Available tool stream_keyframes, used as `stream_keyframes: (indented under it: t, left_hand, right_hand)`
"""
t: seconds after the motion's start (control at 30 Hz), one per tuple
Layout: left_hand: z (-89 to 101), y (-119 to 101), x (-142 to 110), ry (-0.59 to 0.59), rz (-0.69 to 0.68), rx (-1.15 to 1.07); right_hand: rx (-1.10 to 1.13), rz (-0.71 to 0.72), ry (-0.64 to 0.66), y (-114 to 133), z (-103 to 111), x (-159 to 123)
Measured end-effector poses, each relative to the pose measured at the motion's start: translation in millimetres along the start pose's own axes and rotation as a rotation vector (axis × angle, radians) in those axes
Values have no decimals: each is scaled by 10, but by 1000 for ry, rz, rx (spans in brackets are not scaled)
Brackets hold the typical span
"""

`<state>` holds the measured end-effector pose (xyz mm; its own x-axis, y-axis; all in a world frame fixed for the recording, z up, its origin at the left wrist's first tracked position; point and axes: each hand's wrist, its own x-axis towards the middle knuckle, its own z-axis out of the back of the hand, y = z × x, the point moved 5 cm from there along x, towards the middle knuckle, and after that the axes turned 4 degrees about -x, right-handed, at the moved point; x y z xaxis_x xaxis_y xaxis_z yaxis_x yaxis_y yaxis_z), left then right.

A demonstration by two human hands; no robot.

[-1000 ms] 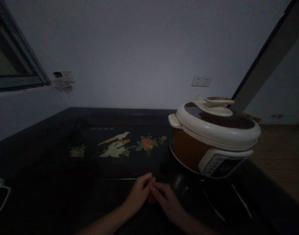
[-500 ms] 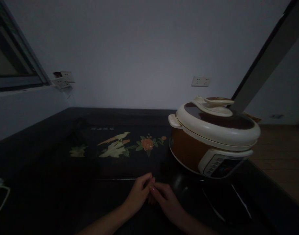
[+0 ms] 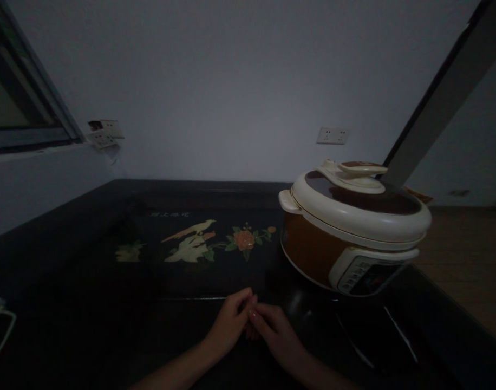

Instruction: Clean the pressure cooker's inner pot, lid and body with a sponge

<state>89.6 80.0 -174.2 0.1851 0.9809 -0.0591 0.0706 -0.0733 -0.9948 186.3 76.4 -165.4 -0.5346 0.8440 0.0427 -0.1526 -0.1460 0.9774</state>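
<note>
My left hand (image 3: 230, 319) and my right hand (image 3: 277, 330) meet near the front of a glossy black table (image 3: 110, 319). Their curled fingers touch and overlap, and no object shows between them; the undersides of the fingers are hidden. To the right of my hands stands an electric cooker (image 3: 313, 249) with a brown body, a cream rim and a lid. Its glass lid (image 3: 353, 200) is on, topped by a cream handle. A dark flat phone-like slab (image 3: 376, 336) lies in front of the cooker, hard to make out in the dim light.
A bird-and-flower picture (image 3: 191, 246) decorates the tabletop beyond my hands. At the left edge lies a white object with a cord (image 3: 4, 336). Wall sockets (image 3: 332, 135) sit behind the table, with more sockets (image 3: 104, 135) at the left corner beside a window (image 3: 24, 92).
</note>
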Motion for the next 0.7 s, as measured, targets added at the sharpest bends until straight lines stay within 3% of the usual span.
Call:
stream_keyframes:
  t: [0.7]
  left_hand:
    - [4,22,6,-8,2,5]
  right_hand:
    - [24,-2,-1,-35,5,-1]
